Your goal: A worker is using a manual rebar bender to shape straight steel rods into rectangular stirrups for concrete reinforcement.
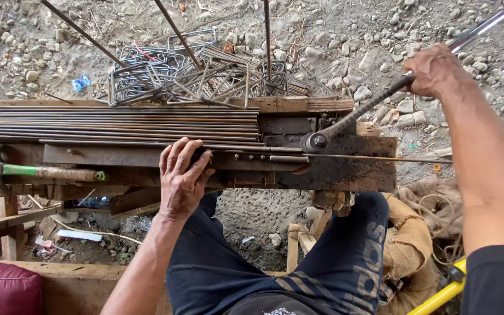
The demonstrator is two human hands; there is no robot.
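Observation:
My left hand [181, 177] presses flat on a thin steel rod [374, 158] lying along the front of a wooden bending bench [351, 172]; the rod sticks out past the bench to the right. My right hand [436, 71] is wrapped around the handle of a long steel bending lever [357, 116], whose round head sits on the bench at the rod. The lever runs up and to the right past my fist. A bundle of straight rods [118, 123] lies on the bench behind my left hand.
A hammer [36, 172] with a green-banded handle rests on the bench's left end. Several bent rectangular stirrups [193, 79] are heaped behind the bench on gravel. My knees in dark trousers sit under the bench; burlap sacking [412, 233] lies at right.

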